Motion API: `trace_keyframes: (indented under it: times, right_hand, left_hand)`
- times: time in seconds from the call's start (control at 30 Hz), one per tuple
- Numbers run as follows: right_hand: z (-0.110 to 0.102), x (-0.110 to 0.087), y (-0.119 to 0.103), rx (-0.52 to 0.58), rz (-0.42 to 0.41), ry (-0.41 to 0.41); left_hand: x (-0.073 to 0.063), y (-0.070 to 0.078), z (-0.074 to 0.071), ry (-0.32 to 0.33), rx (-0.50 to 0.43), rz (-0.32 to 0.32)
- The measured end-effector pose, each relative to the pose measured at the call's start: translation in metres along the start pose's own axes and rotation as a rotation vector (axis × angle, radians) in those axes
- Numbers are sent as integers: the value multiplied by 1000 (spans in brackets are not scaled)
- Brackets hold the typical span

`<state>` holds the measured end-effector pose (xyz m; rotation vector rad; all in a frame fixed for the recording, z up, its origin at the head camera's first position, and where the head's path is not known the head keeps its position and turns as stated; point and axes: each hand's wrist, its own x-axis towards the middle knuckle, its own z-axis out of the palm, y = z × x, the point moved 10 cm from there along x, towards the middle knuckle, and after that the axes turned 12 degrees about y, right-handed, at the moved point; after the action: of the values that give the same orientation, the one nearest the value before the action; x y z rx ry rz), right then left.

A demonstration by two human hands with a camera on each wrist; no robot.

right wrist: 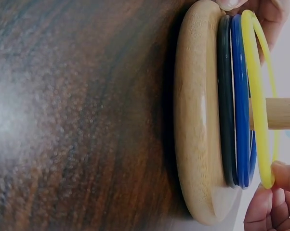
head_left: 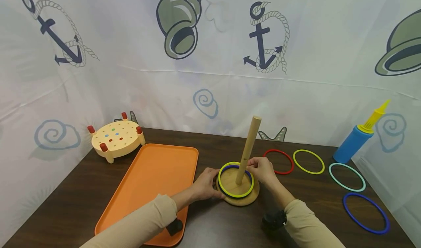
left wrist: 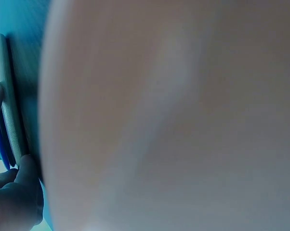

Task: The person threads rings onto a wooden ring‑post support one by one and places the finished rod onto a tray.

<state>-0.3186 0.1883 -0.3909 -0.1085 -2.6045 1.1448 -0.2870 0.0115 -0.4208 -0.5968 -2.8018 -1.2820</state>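
A wooden ring-toss stand [head_left: 242,201] with a round base and upright peg sits at the table's middle. Around its peg, a dark ring [right wrist: 225,101] lies lowest, then a blue ring [right wrist: 240,101]. Above them a yellow ring [right wrist: 258,91] encircles the peg, tilted. My right hand [head_left: 262,170] pinches the yellow ring's edge between thumb and fingers. On the stand's left side, my left hand [head_left: 206,185] grips the base's rim, its fingers right beside the rings. Much of the left wrist view is covered by blurred skin close to the lens.
An orange tray [head_left: 158,175] lies left of the stand, a cream pegged round board [head_left: 116,138] behind it. To the right are a red ring [head_left: 279,173], yellow ring [head_left: 309,172], mint ring [head_left: 346,186] and blue ring [head_left: 365,228]. A blue-yellow hand pump [head_left: 353,144] stands at back right.
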Motion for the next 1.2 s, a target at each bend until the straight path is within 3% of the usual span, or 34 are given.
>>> trace_keyframes:
  times: [0.5, 1.2]
  right_hand:
    - [3, 1, -1, -31, -58, 31]
    - [5, -1, 5, -28, -27, 23]
  left_hand:
    - [0, -3, 1, 3, -9, -9]
    - [-1, -3, 1, -4, -9, -39]
